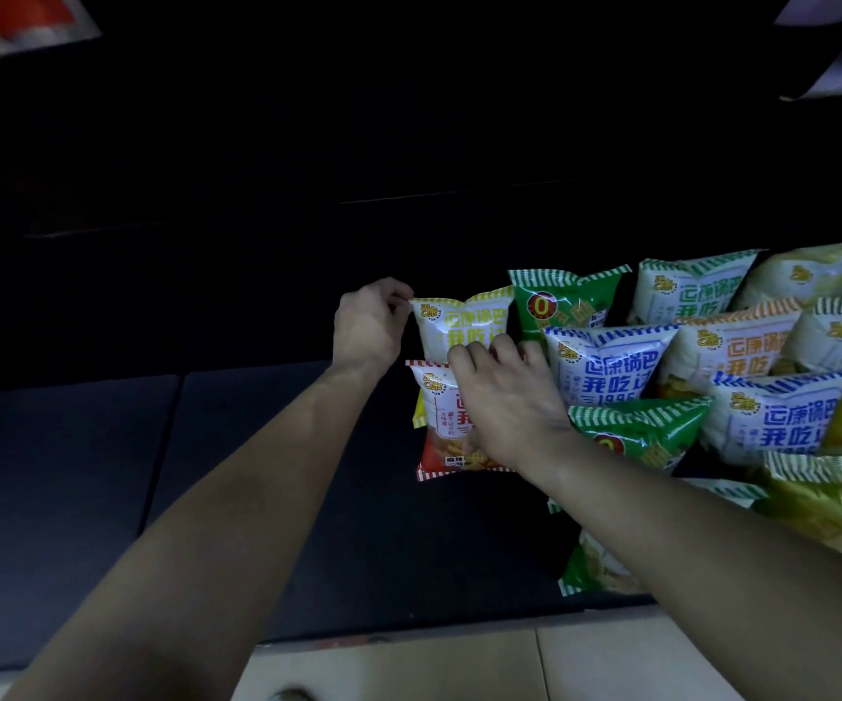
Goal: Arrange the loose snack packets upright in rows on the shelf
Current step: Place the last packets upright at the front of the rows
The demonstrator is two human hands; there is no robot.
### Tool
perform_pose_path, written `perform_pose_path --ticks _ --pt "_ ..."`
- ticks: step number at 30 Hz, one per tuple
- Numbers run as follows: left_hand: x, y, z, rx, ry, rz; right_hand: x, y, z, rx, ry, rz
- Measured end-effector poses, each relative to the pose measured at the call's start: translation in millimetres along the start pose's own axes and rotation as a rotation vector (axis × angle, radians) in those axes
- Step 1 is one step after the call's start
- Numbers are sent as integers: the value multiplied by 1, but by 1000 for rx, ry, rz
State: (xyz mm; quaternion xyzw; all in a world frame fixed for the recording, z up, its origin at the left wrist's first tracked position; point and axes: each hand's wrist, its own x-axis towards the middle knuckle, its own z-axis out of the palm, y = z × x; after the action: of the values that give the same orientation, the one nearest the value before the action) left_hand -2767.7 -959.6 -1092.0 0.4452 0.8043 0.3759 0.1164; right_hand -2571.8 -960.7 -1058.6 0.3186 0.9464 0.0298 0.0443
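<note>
A white packet with yellow-green stripes (461, 323) stands upright on the dark shelf (206, 447). My left hand (368, 326) pinches its top left corner. My right hand (504, 397) lies over the red-striped packet (441, 437) in front of it, fingers curled on that packet's top edge and touching the yellow-green one. To the right stand rows of upright packets: a green one (568, 303), a blue-striped one (606, 366), an orange-striped one (735, 346) and another green one (636, 437).
More packets crowd the right edge, including a yellow-green one (823, 503) and a green one (591, 569) low under my right forearm. The shelf's front edge (459, 632) runs along the bottom, with pale floor tiles (408, 670) below. The shelf's back is dark.
</note>
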Motion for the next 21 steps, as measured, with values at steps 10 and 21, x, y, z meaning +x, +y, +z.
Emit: perform_pose_path --ticks 10,21 --pt "-1 -5 -16 -86 -41 -26 -2 -3 3 6 61 11" --pt "-7 1 -30 -370 -24 -142 11 -10 -2 -75 88 13"
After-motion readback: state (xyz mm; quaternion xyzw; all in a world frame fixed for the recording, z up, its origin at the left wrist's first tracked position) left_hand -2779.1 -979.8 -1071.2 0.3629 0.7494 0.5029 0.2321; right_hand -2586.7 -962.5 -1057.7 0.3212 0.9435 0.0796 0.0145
